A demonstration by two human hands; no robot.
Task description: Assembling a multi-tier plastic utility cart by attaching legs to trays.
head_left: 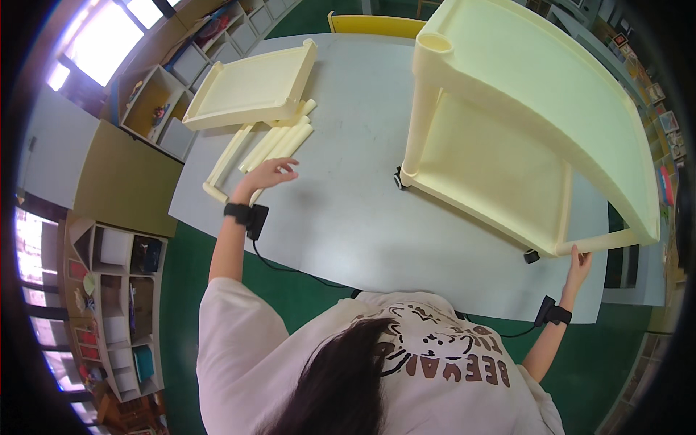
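Observation:
A cream plastic trolley with two trays joined by round posts stands on the table's right side. Small black casters show under its lower tray. My right hand grips the near right post close to its bottom end; some of its fingers are hidden behind it. Over at the left, my left hand hovers with loose, parted fingers and nothing in them. Just beyond it lie several loose cream tubes and a bent cream frame piece. Another cream tray rests partly over them.
The pale grey table carries all these parts. A yellow chair back stands at its far edge. Shelving with bins lines the left side, above a green floor. Cables hang from black bands on both wrists.

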